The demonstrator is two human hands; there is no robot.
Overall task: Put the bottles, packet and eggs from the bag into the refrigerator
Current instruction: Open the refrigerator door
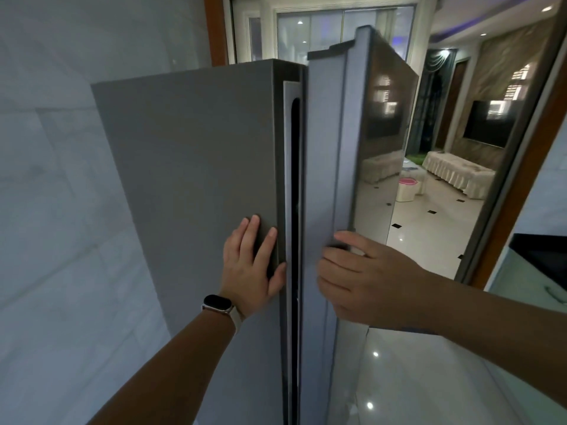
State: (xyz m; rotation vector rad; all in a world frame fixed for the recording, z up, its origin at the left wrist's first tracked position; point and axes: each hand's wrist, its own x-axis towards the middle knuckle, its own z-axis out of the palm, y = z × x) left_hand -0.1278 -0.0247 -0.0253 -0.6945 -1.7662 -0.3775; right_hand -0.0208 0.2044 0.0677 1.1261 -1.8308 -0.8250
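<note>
Right hand (359, 280) curls round the refrigerator door (325, 179) edge; left hand (254, 262), flat and empty, should brace the refrigerator (190, 167) while the door swings wide.

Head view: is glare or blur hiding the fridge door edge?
Head view: the refrigerator door face mirrors the room with bright glare patches; its edge by the right hand stays readable; the left hand is sharp; wide-angle distortion bends the cabinet lines; the door gap is dark.

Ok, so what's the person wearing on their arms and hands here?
Both forearms are bare, with no sleeves in view and no gloves. The left hand side carries a smartwatch at the wrist, with a dark rounded-rectangle face and a pale band. The right hand shows no rings or watch.
</note>
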